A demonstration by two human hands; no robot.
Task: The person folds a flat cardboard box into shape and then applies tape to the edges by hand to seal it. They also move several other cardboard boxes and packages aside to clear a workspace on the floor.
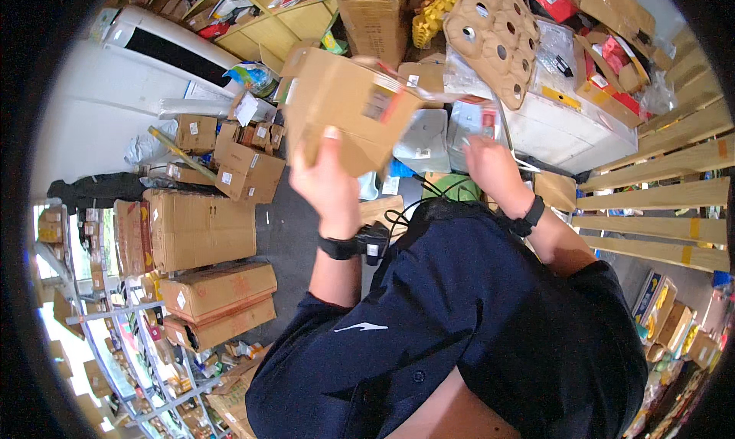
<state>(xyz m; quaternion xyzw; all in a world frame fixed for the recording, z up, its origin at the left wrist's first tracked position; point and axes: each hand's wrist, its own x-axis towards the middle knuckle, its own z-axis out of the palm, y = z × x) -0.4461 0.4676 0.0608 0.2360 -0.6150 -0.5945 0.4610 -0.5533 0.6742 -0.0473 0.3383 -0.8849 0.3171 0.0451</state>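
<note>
A brown cardboard box is held up in front of me, tilted, with a dark and red printed patch on one side. My left hand is closed on its lower left edge, thumb pressed on the near face. To the right, my right hand is curled closed beside a clear plastic-wrapped packet with a red mark. What its fingers hold, if anything, is blurred. A pale strip runs from the box's right edge toward the packet. Nearby is a grey-white plastic package with a small label.
Large cartons are stacked on the left, with smaller boxes behind them. A moulded pulp tray leans at the back above a white surface. Wooden slats stand at right, and metal shelving at lower left.
</note>
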